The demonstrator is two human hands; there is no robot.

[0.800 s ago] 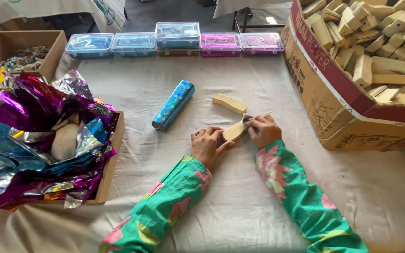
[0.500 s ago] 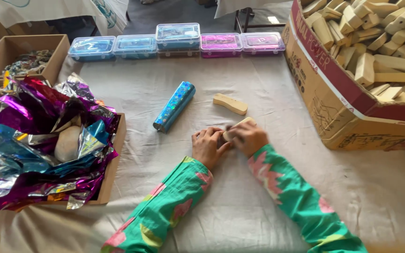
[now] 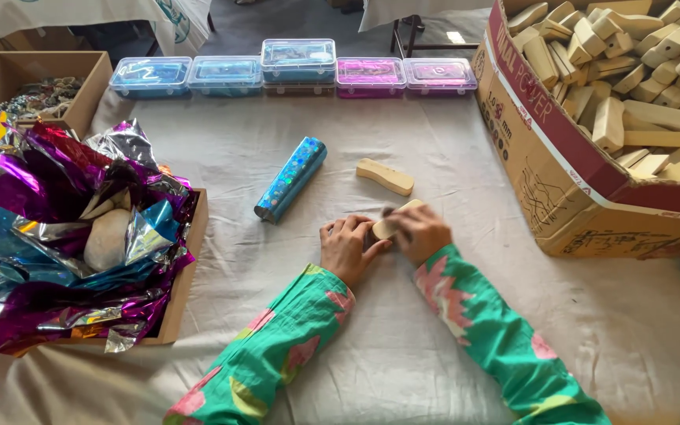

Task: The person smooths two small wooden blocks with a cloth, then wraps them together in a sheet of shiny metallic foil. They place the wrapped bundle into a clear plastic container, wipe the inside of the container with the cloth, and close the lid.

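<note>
Both hands meet at the middle of the counter (image 3: 403, 346), closed around 1 small wooden block (image 3: 387, 227). The left hand (image 3: 346, 250) grips its near end while the right hand (image 3: 421, 233) covers its far end; the right is motion-blurred, so what its fingers do there is unclear. The block is still bare wood, with no wrapping on it. Just beyond lies a 2nd bare block (image 3: 386, 176), and beside that a roll of glittery blue foil (image 3: 290, 179), untouched. To the right a cardboard box (image 3: 584, 212) brims with more plain blocks. At left a tray (image 3: 186, 275) holds crumpled metallic foil. 5 lidded plastic boxes (image 3: 301, 61) line the far edge.
</note>
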